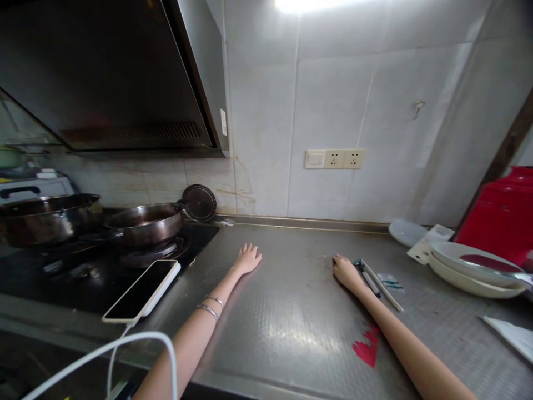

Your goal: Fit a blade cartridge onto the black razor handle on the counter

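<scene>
My left hand (247,259) lies flat on the steel counter (291,311), palm down, fingers spread, holding nothing; two bracelets circle its wrist. My right hand (345,271) rests on the counter further right, fingers curled, right beside a small dark tool (365,275) and a long white stick (383,286). Whether it touches the tool is unclear. A small blue-and-white packet (390,283) lies just past them.
A phone (142,290) on a white cable rests on the black hob edge at left, behind it a pan (145,223) and a wok (45,216). Stacked white plates (470,269) and a red container (502,214) stand at right. A red mark (367,348) stains the counter.
</scene>
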The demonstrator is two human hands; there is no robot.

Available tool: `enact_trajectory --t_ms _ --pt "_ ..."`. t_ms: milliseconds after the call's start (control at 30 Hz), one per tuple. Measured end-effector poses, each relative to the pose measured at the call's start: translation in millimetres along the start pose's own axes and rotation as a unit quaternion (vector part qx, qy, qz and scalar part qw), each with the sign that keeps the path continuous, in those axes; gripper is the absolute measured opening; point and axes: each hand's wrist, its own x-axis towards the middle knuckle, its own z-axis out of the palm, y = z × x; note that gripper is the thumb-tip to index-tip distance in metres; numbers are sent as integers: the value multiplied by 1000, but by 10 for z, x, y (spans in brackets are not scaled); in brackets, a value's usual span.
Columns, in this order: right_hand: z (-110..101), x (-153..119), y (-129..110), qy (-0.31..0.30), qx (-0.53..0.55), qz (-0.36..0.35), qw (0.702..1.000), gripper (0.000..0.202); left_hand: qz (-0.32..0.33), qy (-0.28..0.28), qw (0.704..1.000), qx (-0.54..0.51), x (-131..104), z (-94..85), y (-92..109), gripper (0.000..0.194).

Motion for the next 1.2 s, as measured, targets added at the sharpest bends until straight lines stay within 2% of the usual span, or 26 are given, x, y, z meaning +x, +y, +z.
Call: enact_trajectory --t_ms 533,833,933,1067,1200 --pt "-56 -23 -33 -4 11 5 1000 32 0 8 1000 -9 -6 -18 21 49" --pt "-92 -28 -69 3 73 32 997 31 -2 13 1000 -13 -3 -24 31 48" --pt "-206 -28 -81 19 110 63 992 33 0 18 1000 -10 12 -4 23 48" --pt "-514 6 5 51 157 104 981 39 3 24 1000 -7 46 27 10 48" --pt "-880 -22 228 15 189 141 972 39 3 26 1000 -6 65 40 5 46"
